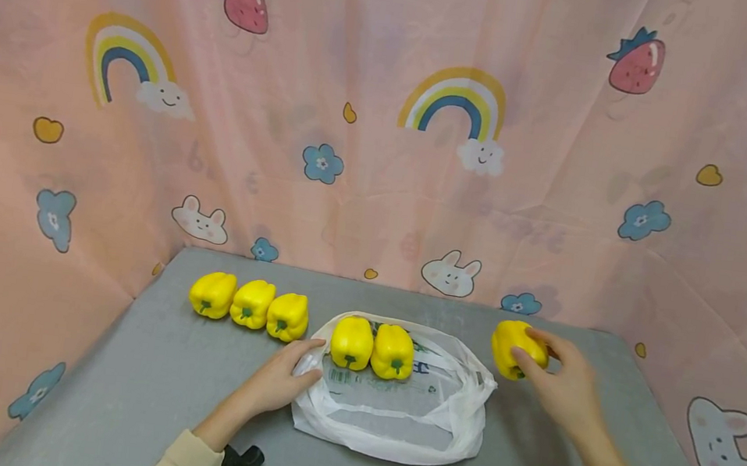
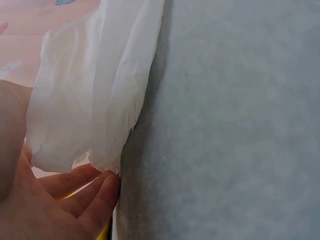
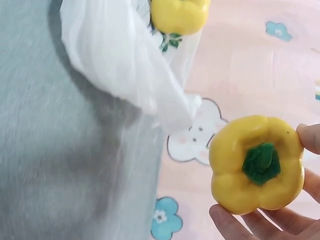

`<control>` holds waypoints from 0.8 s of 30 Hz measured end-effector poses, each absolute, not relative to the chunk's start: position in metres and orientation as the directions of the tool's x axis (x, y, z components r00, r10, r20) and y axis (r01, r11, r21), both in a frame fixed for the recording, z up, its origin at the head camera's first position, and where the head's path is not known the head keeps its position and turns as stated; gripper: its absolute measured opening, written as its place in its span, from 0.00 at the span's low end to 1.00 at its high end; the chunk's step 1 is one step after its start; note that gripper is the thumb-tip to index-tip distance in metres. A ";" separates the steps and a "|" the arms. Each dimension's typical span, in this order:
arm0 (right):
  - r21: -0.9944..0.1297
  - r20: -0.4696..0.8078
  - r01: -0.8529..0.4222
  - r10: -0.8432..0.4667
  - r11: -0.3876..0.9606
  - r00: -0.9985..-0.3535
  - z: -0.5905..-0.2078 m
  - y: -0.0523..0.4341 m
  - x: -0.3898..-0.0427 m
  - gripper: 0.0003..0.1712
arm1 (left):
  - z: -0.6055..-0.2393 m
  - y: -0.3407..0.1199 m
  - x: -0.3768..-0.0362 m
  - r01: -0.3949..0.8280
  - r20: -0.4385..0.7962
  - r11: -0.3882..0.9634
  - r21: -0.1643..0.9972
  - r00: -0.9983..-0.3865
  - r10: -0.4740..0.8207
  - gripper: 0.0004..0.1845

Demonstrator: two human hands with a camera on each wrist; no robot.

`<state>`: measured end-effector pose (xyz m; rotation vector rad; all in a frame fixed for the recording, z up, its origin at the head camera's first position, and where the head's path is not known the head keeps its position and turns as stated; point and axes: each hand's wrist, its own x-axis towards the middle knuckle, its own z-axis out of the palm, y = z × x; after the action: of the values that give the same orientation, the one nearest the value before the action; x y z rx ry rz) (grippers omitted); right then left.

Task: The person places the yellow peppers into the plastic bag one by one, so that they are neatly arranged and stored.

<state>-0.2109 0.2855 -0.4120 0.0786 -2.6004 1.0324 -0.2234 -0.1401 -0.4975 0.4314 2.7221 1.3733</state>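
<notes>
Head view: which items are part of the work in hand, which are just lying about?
In hand:
- yellow pepper gripped by right hand
- white plastic bag, edge held by left hand
- two peppers on the bag

Lying about:
- row of three peppers on grey table
- pink patterned curtain

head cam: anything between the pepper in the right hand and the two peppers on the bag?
Only the bag's rim and handle: the white plastic bag edge, then bare grey table, lie between the held pepper and the two peppers, as the head view shows.
</notes>
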 end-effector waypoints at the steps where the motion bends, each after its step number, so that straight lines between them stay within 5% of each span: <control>1: -0.658 0.334 -0.176 0.074 0.732 -0.940 -0.412 0.283 -0.211 0.34 | -0.497 -0.140 -0.223 0.219 0.069 0.564 0.796 -0.959 0.276 0.29; 24: -0.734 0.265 -0.165 0.054 0.658 -0.963 -0.412 0.237 -0.219 0.35 | -0.497 -0.140 -0.223 0.230 0.082 0.558 0.798 -0.957 0.277 0.29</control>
<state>-0.2188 0.2372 -0.4117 0.0891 -2.6130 1.1956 -0.2234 -0.1400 -0.4967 0.4444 2.7256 1.3836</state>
